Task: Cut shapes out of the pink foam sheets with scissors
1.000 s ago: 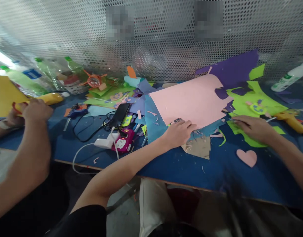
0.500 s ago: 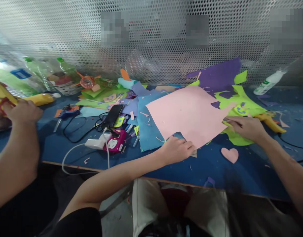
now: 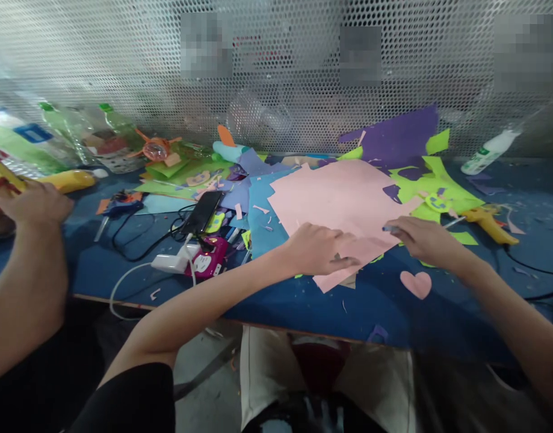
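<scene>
My left hand lies on the near part of a large pink foam sheet, fingers stretched flat and pressing it onto the blue table. My right hand rests at the sheet's right edge, fingers closed round a thin pen-like tool whose dark tip pokes out to the left. A small pink heart lies on the table just in front of my right hand.
Blue, green and purple sheets lie around the pink one. A yellow glue gun and white bottle sit right. Phone, charger and cables lie left. Another person's hand holds yellow paper far left. A perforated metal screen stands behind.
The pink sheet has slid nearer to me and turned. My left hand went from its near edge to on top of it. My right hand moved left to the sheet's edge.
</scene>
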Demonstrator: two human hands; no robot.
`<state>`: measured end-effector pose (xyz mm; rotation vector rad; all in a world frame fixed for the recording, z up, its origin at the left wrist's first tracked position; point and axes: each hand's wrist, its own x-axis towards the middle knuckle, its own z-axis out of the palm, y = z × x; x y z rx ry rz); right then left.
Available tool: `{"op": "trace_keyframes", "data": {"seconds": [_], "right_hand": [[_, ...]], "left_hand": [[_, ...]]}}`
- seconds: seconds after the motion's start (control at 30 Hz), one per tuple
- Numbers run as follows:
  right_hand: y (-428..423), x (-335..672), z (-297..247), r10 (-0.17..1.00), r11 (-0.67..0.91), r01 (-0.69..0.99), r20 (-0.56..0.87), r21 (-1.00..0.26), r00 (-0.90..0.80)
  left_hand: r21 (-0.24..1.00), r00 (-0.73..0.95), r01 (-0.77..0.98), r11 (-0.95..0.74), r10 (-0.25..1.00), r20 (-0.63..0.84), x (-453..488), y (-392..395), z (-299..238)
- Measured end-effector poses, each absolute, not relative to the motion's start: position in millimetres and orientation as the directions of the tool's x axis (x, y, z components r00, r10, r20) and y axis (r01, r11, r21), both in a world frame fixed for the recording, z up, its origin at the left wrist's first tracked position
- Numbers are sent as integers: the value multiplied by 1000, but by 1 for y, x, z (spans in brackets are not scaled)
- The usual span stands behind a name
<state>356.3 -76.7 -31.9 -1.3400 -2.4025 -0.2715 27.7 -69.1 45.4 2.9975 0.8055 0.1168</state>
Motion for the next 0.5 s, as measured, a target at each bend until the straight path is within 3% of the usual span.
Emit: {"op": "trace_keyframes", "data": {"seconds": [0.1,0.27,0.5], "right_hand": [[-81,325,-30,667,682,730,369,48,-647],[-85,290,-35,611,744,648,224,164,-759],[-95,285,-58,657,724,687,237,65,-716]], "left_hand": [[48,834,542,-839,545,88,38,-67,25],[15,843,531,-847,530,97,51,-74,-23],[77,888,434,-898,440,132,45,-66,-39]]}}
